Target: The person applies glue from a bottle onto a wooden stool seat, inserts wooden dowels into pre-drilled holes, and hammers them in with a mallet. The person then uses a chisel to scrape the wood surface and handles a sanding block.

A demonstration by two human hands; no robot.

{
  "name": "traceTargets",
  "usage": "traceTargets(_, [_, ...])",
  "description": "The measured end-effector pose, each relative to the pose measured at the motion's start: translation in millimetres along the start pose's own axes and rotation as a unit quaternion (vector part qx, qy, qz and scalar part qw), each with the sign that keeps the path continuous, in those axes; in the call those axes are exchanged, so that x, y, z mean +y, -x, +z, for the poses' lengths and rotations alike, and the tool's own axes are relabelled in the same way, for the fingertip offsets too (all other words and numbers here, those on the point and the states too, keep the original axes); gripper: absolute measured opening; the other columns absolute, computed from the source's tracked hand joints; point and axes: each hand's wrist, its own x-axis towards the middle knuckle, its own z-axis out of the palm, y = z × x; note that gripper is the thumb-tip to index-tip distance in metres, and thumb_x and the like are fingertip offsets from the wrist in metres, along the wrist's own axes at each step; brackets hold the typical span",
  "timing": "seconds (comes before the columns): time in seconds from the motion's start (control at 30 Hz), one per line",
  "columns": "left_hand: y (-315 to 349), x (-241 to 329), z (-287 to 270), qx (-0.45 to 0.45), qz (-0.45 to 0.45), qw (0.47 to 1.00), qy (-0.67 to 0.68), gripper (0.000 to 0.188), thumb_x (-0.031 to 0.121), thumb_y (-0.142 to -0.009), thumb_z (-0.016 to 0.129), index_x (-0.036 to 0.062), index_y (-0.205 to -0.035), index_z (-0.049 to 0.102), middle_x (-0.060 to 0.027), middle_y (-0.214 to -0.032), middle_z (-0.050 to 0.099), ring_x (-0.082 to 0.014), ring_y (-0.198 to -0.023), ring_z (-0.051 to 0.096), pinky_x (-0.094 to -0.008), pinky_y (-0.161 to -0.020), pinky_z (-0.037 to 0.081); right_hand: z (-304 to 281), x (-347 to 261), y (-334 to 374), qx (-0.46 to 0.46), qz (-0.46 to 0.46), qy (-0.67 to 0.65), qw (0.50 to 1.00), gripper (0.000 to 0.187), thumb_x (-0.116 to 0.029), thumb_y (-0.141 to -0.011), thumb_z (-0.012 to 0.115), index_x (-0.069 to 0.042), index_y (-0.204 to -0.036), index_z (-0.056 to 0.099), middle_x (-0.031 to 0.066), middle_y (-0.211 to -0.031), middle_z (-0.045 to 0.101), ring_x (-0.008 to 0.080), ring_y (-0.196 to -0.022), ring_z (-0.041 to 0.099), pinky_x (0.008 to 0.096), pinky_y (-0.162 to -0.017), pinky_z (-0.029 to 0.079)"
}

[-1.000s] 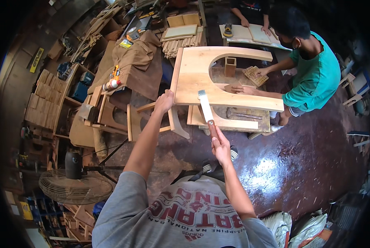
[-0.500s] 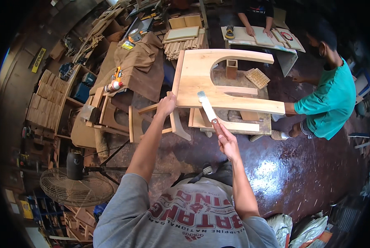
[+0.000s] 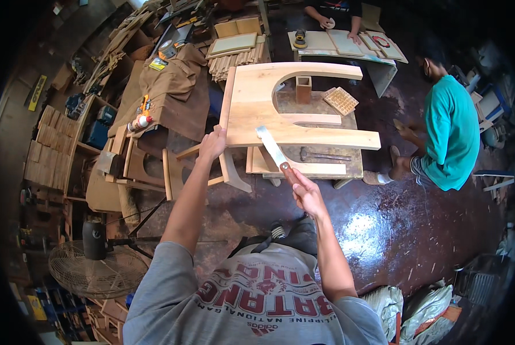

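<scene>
A pale wooden furniture frame (image 3: 252, 103) with long curved legs lies on its side across a low worktable. My left hand (image 3: 214, 141) is closed around its near left corner, by the reddish edge strip. In my right hand (image 3: 308, 196) is a putty knife (image 3: 275, 150), gripped by its brown wooden handle. Its flat metal blade points away from me, with the tip over the frame's near part; whether it touches the wood I cannot tell. Below the frame, a second similar wooden piece (image 3: 321, 168) shows on the worktable (image 3: 354, 155).
A person in a teal shirt (image 3: 450, 126) crouches at the right. Another works at a far table (image 3: 321, 43) with panels and a sander (image 3: 300, 39). A hollow wooden block (image 3: 303, 91) and a perforated block (image 3: 341, 101) lie beyond the frame. A fan (image 3: 96, 267) stands lower left.
The view has shifted, so the scene sits further left. The teal-shirted person's arm has drawn back from the frame's leg. The far person has raised one hand holding something small and pale.
</scene>
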Motion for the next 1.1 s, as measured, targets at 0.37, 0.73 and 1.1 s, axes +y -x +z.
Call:
traceTargets(0.37, [-2,3,5,0.002,0.000,1.000,-0.012,0.050,0.042,-0.108,0.030,0.0050,-0.134,0.051,-0.0270,-0.130,0.066,-0.0466,-0.124,0.059,-0.0566,-0.108,0.042,-2,-5,-18,-0.014,-0.028,0.039,0.999,0.054,-0.009,-0.105,0.055,-0.011,-0.158,0.047,-0.0022,-0.072,0.050,0.0060,-0.053,0.040,0.0239,-0.046,0.033])
traceTargets(0.73, [-1,4,3,-0.014,-0.003,1.000,-0.022,0.049,0.042,-0.108,0.031,0.0052,-0.135,0.049,-0.0278,-0.131,0.065,-0.0472,-0.122,0.059,-0.0569,-0.107,0.042,16,-1,-37,0.012,-0.026,0.016,0.999,0.055,-0.008,-0.104,0.056,-0.009,-0.158,0.047,-0.0020,-0.073,0.051,0.0062,-0.054,0.042,0.0234,-0.047,0.033])
traceTargets(1.1, [-1,4,5,-0.012,-0.004,1.000,0.021,0.053,0.041,-0.108,0.032,0.0068,-0.145,0.047,-0.0250,-0.133,0.065,-0.0466,-0.122,0.059,-0.0569,-0.108,0.042,13,-11,-42,0.000,-0.019,0.016,1.000,0.056,-0.008,-0.104,0.055,-0.012,-0.159,0.045,-0.0020,-0.074,0.051,0.0058,-0.054,0.039,0.0239,-0.046,0.031])
